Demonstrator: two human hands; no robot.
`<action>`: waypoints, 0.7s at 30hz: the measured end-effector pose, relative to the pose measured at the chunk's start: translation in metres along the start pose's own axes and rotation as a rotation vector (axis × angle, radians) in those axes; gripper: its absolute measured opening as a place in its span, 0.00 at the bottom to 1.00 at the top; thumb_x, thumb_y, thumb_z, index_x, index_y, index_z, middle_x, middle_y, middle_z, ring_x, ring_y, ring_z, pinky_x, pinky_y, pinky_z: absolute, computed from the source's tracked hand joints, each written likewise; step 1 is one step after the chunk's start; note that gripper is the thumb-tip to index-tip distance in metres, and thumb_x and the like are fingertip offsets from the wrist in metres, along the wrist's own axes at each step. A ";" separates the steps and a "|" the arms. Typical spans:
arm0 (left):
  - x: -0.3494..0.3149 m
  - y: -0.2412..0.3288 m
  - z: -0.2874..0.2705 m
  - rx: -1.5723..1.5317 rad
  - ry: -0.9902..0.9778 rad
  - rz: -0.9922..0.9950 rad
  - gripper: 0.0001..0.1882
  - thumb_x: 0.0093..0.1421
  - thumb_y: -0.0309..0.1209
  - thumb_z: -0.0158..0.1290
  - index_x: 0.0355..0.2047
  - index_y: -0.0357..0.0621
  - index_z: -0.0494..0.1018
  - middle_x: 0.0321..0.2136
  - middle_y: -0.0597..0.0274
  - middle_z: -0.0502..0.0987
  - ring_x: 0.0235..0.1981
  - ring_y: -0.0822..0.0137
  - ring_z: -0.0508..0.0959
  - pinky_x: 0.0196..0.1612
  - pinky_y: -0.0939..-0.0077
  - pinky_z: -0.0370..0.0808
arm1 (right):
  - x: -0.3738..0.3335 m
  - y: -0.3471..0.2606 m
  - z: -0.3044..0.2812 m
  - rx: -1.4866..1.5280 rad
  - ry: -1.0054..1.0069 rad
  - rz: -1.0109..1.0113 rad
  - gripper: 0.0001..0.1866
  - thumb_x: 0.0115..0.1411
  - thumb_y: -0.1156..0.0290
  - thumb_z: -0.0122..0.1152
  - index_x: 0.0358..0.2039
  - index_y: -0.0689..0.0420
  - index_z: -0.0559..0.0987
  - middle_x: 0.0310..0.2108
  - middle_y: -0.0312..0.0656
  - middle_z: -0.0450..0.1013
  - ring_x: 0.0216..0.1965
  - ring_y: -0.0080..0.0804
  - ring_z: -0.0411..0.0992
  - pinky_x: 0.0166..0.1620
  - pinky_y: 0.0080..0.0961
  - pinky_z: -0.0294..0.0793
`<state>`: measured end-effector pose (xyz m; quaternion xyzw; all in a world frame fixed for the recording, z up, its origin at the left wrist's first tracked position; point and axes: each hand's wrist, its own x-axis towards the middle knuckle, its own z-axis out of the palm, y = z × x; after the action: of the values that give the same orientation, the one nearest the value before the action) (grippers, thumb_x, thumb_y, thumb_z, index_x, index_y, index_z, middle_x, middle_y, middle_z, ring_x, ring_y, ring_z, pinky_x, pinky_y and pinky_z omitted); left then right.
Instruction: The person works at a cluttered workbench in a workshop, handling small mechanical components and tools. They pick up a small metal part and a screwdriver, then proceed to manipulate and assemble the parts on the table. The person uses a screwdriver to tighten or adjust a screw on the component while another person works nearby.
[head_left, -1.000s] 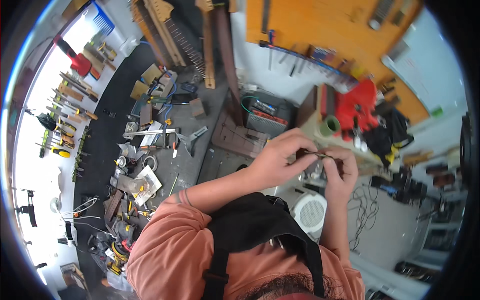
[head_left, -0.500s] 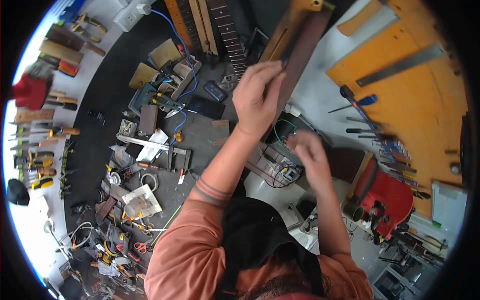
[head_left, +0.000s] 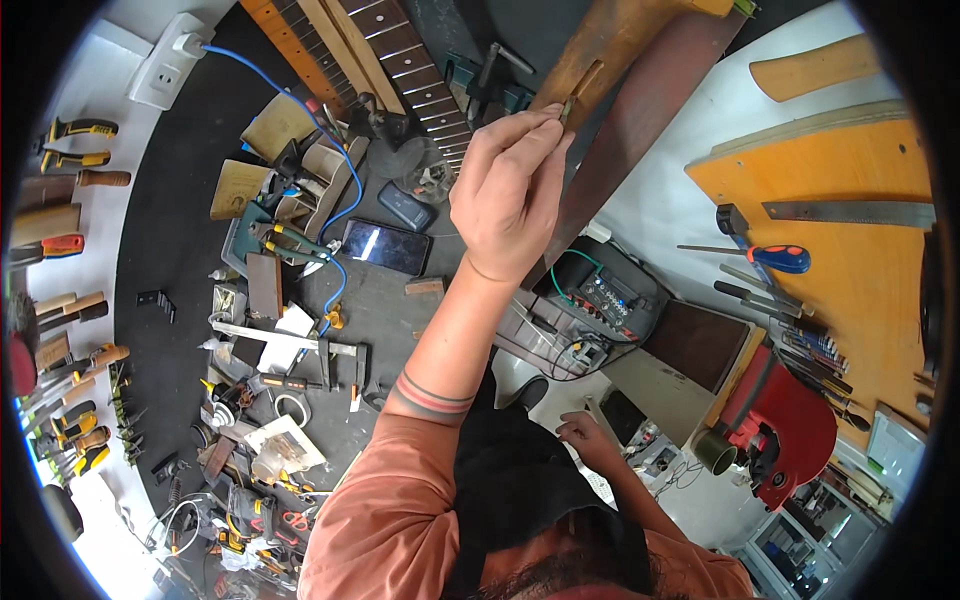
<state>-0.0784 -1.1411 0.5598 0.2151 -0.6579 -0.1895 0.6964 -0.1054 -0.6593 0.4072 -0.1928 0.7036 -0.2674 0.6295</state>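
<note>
Overhead, the left hand (head_left: pixel 510 190) pinches a small metal part (head_left: pixel 567 108) against the slot of the wooden plank (head_left: pixel 610 45), near its edge. The right hand (head_left: pixel 590 440) hangs low, loosely curled and holding nothing. The dark desk (head_left: pixel 175 250) is crowded; a black phone (head_left: pixel 387 246) lies beside the blue cable (head_left: pixel 335 215).

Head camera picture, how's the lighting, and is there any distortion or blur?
Head view: strong fisheye, black corners, the steel ruler bending near the rim; bright even light, white surfaces washed out at left; left hand sharp at the wooden neck; phone screen shows glare.
</note>
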 end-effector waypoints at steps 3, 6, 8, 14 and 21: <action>0.000 -0.003 0.001 0.004 -0.006 0.036 0.17 0.58 0.12 0.72 0.46 0.36 0.83 0.44 0.49 0.86 0.46 0.54 0.92 0.46 0.66 0.89 | 0.009 -0.012 -0.005 -0.059 0.041 -0.076 0.20 0.77 0.69 0.64 0.64 0.63 0.74 0.48 0.50 0.85 0.51 0.37 0.84 0.58 0.36 0.81; 0.002 -0.003 0.002 0.023 -0.027 0.080 0.19 0.57 0.11 0.72 0.47 0.36 0.83 0.44 0.48 0.86 0.46 0.52 0.92 0.46 0.65 0.90 | 0.015 -0.033 -0.016 -0.028 0.062 -0.064 0.20 0.79 0.68 0.63 0.65 0.64 0.74 0.50 0.50 0.83 0.53 0.36 0.82 0.59 0.35 0.80; 0.002 -0.003 0.002 0.028 -0.042 0.093 0.19 0.58 0.10 0.71 0.48 0.36 0.82 0.44 0.48 0.86 0.46 0.52 0.91 0.48 0.65 0.90 | 0.019 -0.030 -0.021 -0.001 0.078 -0.065 0.19 0.79 0.70 0.63 0.64 0.63 0.74 0.50 0.50 0.83 0.52 0.36 0.82 0.59 0.35 0.80; 0.000 -0.004 0.002 0.044 -0.076 0.079 0.19 0.60 0.09 0.70 0.49 0.36 0.81 0.46 0.49 0.86 0.48 0.53 0.90 0.50 0.66 0.89 | 0.021 -0.028 -0.027 -0.025 0.083 -0.066 0.18 0.79 0.71 0.63 0.64 0.63 0.74 0.51 0.51 0.83 0.51 0.37 0.83 0.59 0.35 0.81; 0.002 -0.005 0.002 0.046 -0.080 0.098 0.21 0.57 0.09 0.70 0.49 0.36 0.82 0.45 0.48 0.85 0.47 0.50 0.91 0.51 0.62 0.91 | 0.019 -0.029 -0.025 -0.075 0.079 -0.058 0.18 0.78 0.70 0.64 0.63 0.63 0.75 0.49 0.49 0.84 0.51 0.36 0.84 0.58 0.35 0.81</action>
<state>-0.0804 -1.1463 0.5584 0.1909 -0.6993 -0.1485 0.6727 -0.1343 -0.6903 0.4121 -0.2260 0.7316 -0.2663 0.5854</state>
